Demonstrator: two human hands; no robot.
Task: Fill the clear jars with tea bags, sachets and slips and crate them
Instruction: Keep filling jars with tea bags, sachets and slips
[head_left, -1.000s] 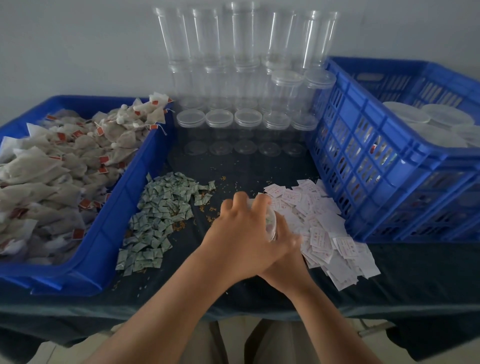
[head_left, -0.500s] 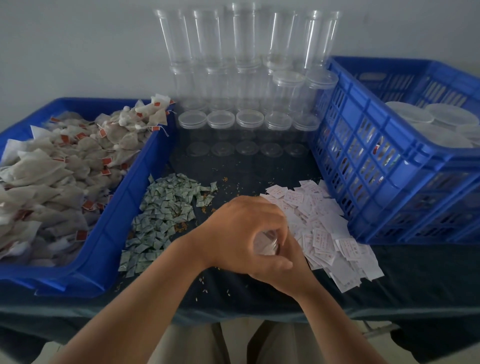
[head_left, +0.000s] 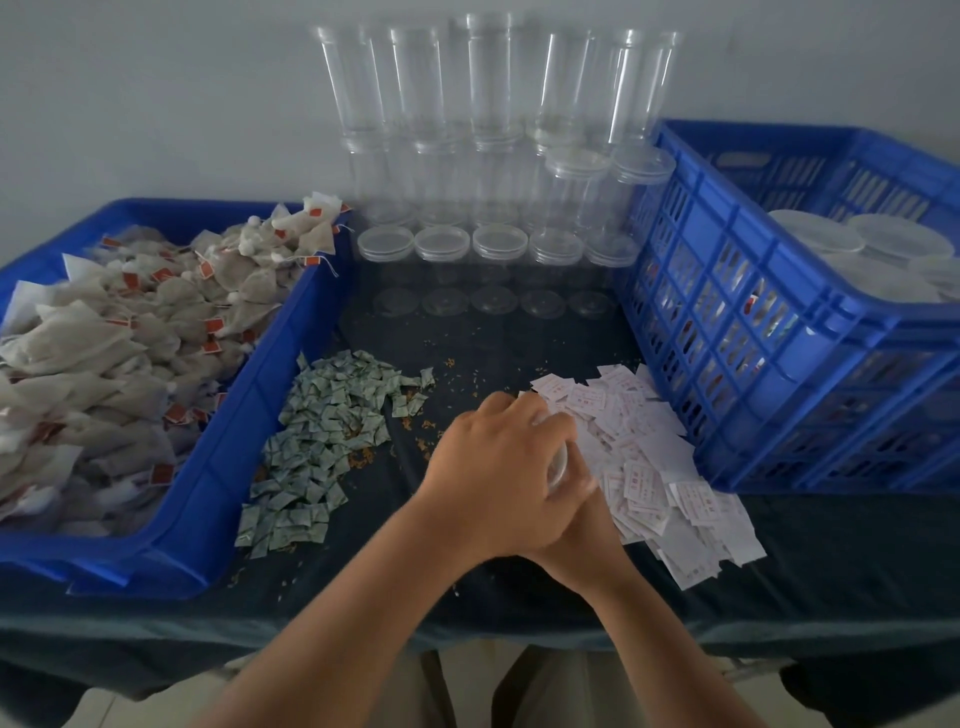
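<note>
The step in hand looks like closing or twisting shut 1 filled jar (head_left: 560, 466) before it goes into the crate (head_left: 737, 332) on the right. Only a sliver of clear rim shows between the 2 hands, so I cannot tell whether a lid is on or what is inside.

The left hand (head_left: 493, 467) lies over the top of the jar, its fingers (head_left: 545, 421) curled down and clamped around it. The right hand (head_left: 589, 535) comes in beneath and behind, its thumb against the jar's side. Its other fingers are hidden under the left hand, but it appears to be gripping the jar's body.

The jar sits low over the dark table (head_left: 467, 353), at the near left edge of the pile of white slips (head_left: 649, 462). It lies right of the green sachets (head_left: 322, 441) and well apart from the tray of tea bags (head_left: 104, 353).

The next move probably calls for a firm seat of the lid, then a lift to the right, over the crate wall and in beside the jars already there. The empty jars (head_left: 493, 244) stand at the back.
</note>
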